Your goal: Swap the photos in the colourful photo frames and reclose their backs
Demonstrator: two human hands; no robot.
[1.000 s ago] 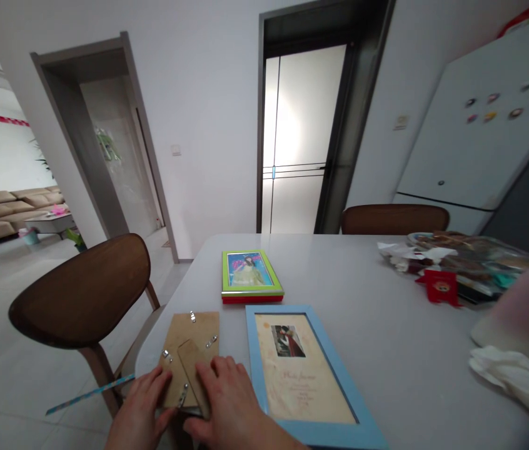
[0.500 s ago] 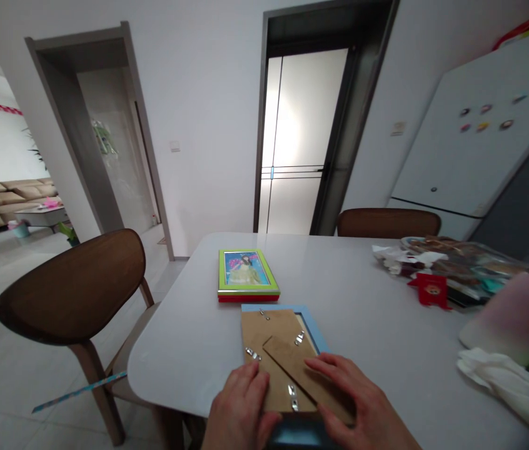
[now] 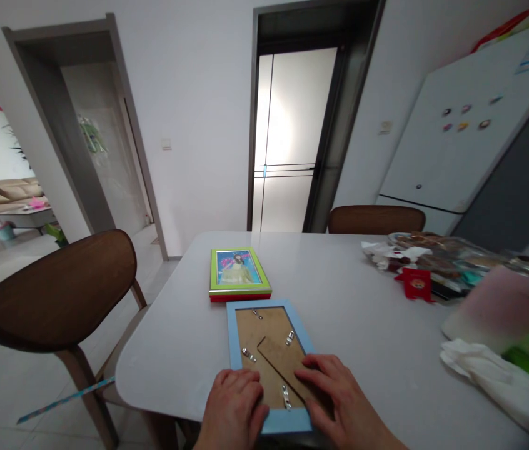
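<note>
A light blue picture frame (image 3: 287, 422) lies face down at the near edge of the table, its brown backing board (image 3: 269, 325) sitting inside the border. Several small metal clips and an angled slit show on the board. My left hand (image 3: 236, 403) rests on the frame's lower left side, fingers bent and close together. On the lower right, my right hand (image 3: 334, 394) presses on the board and border with its fingers somewhat apart. Just beyond the blue frame, a green picture frame (image 3: 240, 289) with a figure in a pale dress lies on top of a red one (image 3: 241, 298).
On the right of the white table (image 3: 339, 300) are plastic bags (image 3: 461, 250), a red packet (image 3: 417, 284), a pink-white jar (image 3: 499, 306) and a crumpled white cloth (image 3: 489, 375). A brown chair (image 3: 58, 287) stands at the left, another (image 3: 377, 220) behind the table.
The backing board, earlier skewed over the blue border, now lies within it, and the border shows on all sides. Both hands stay on the frame. The view has shifted slightly right.
</note>
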